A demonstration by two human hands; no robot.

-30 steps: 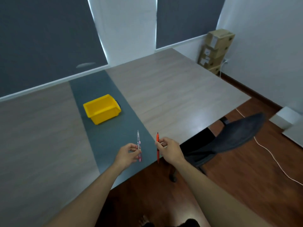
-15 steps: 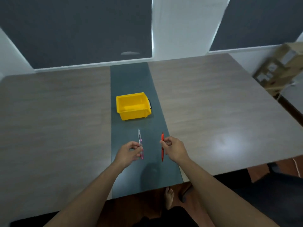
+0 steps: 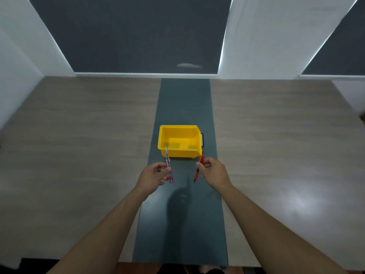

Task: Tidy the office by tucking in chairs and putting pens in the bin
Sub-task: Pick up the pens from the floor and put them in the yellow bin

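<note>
A yellow bin (image 3: 178, 140) stands open and looks empty on the dark strip in the middle of the table. My left hand (image 3: 153, 175) pinches a clear pen with a pink end (image 3: 168, 165), held nearly upright, its tip overlapping the bin's near left corner. My right hand (image 3: 214, 171) pinches an orange-red pen (image 3: 198, 169), tilted, just in front of the bin's near right corner. Both hands hover above the table, a short way in front of the bin.
The wide wooden table (image 3: 79, 145) has a dark grey centre strip (image 3: 184, 99) running away from me. A small black object (image 3: 202, 139) sits against the bin's right side. Dark window blinds and white wall panels stand behind the table.
My view has swung left and moved in over the table, so the bin now lies straight ahead and close. Both hands, still holding their pens, are nearer the bin. The chair and boxes have left view.
</note>
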